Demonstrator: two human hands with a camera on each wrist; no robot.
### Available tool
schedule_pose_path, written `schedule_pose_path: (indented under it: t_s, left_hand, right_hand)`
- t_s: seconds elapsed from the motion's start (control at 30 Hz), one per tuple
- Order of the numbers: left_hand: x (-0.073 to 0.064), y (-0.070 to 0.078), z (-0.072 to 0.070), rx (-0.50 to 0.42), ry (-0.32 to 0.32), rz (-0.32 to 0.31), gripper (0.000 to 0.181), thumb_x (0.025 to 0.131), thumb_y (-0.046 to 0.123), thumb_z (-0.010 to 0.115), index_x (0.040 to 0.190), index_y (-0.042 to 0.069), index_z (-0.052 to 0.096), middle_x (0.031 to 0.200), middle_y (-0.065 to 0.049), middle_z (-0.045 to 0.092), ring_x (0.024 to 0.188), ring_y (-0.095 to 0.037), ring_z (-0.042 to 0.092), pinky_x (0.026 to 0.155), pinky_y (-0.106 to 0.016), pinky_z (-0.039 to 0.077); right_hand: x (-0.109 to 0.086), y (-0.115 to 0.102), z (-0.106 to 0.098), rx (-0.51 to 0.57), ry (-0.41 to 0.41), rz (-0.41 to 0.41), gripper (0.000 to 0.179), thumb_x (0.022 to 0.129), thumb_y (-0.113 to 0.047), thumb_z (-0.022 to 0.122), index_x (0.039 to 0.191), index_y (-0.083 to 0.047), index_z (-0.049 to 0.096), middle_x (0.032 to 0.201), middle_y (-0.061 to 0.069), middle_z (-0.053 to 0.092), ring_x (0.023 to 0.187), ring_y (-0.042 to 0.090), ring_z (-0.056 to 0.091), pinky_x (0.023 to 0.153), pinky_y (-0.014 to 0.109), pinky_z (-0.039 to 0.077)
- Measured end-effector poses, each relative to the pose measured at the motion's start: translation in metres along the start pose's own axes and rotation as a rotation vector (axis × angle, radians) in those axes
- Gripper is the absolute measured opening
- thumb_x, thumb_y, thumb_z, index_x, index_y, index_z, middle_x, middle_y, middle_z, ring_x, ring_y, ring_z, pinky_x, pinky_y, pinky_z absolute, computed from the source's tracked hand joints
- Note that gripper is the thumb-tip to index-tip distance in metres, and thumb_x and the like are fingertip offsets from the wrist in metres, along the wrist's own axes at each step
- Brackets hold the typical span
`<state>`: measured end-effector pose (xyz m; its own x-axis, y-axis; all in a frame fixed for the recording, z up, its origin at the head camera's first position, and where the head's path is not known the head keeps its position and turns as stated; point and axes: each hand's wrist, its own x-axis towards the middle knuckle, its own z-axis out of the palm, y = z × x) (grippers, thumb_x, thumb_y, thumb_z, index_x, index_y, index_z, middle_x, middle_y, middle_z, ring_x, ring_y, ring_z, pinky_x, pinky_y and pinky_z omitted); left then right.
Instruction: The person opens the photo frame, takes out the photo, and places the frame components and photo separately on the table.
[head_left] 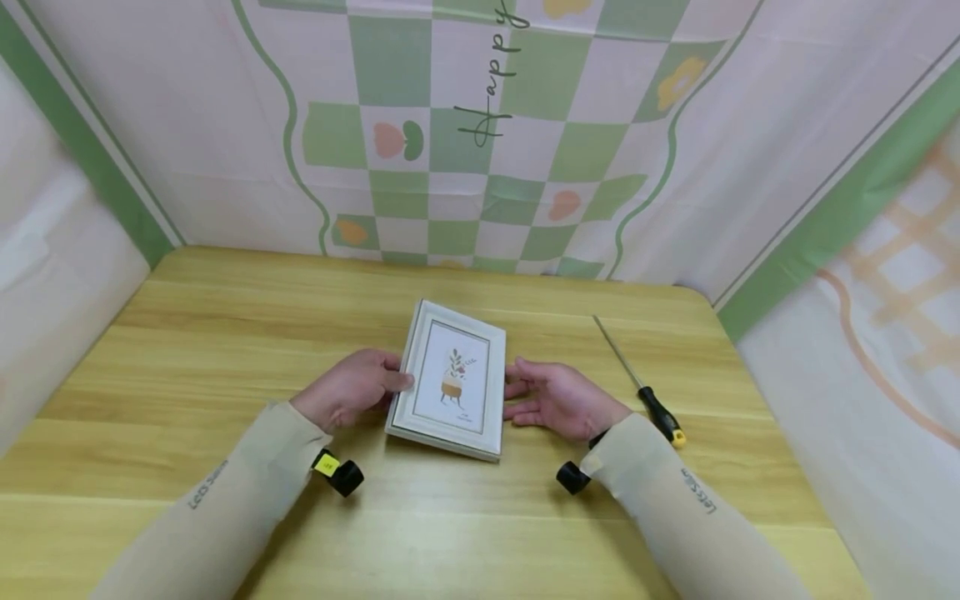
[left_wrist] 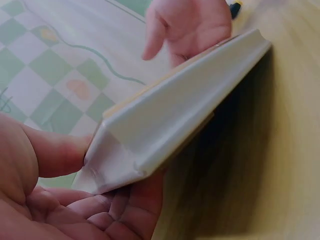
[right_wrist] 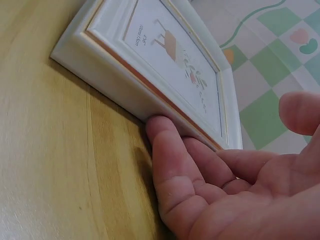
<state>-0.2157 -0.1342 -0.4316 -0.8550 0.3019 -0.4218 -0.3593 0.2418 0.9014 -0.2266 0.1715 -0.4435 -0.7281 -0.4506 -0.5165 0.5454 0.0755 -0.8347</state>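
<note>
A white picture frame [head_left: 491, 392] with a drawing of a potted plant faces up, tilted with its left side raised off the table. My left hand [head_left: 358, 385] grips that left side, thumb on the front rim and fingers curled underneath, as the left wrist view shows. On the opposite side, my right hand [head_left: 562, 398] has its palm turned up and thumb apart. Its fingertips [right_wrist: 162, 125] touch the frame's lower right edge, close to the tabletop.
A screwdriver [head_left: 658, 412] with a black and yellow handle lies on the wooden table [head_left: 225, 325], beside the right forearm. Behind the table hangs a green and white checkered cloth [head_left: 465, 142], with more cloth along both sides.
</note>
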Motion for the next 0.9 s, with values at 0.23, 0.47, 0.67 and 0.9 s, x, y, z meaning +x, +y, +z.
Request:
schedule_pose_path:
  t_s: [0.23,0.47,0.67,0.9]
  left_hand:
    - [0.005,-0.008,0.003,0.039,0.005,-0.016,0.025,0.102,0.01,0.056,0.122,-0.003,0.064,0.103,-0.011,0.07,0.09,-0.026,0.061,0.082,-0.037,0.049]
    - [0.005,-0.012,0.006,0.079,0.007,-0.033,0.029,0.102,0.01,0.056,0.127,-0.004,0.061,0.104,-0.013,0.068,0.087,-0.025,0.064,0.076,-0.035,0.053]
    - [0.006,-0.014,0.008,0.082,0.01,-0.056,0.031,0.102,0.009,0.057,0.13,-0.006,0.059,0.105,-0.013,0.068,0.086,-0.023,0.066,0.076,-0.035,0.055]
    - [0.006,-0.015,0.01,0.129,0.02,-0.046,0.031,0.101,0.007,0.058,0.129,-0.006,0.061,0.101,-0.011,0.07,0.084,-0.021,0.067,0.074,-0.034,0.056]
  right_hand:
    - [0.0,0.0,-0.004,0.007,0.007,-0.009,0.063,0.108,-0.039,0.036,0.152,0.005,0.028,0.125,0.024,0.048,0.105,0.034,0.057,0.092,0.04,0.047]
    - [-0.001,-0.002,-0.006,0.024,0.007,-0.011,0.065,0.107,-0.04,0.039,0.152,0.005,0.028,0.124,0.023,0.049,0.101,0.03,0.057,0.093,0.04,0.047]
    - [-0.001,-0.003,-0.006,0.024,0.001,-0.009,0.064,0.107,-0.039,0.038,0.153,0.005,0.026,0.125,0.023,0.048,0.099,0.029,0.056,0.091,0.039,0.048]
    - [-0.003,-0.001,-0.006,0.033,0.003,-0.017,0.067,0.106,-0.042,0.044,0.151,0.005,0.03,0.123,0.021,0.048,0.097,0.028,0.055,0.09,0.039,0.048]
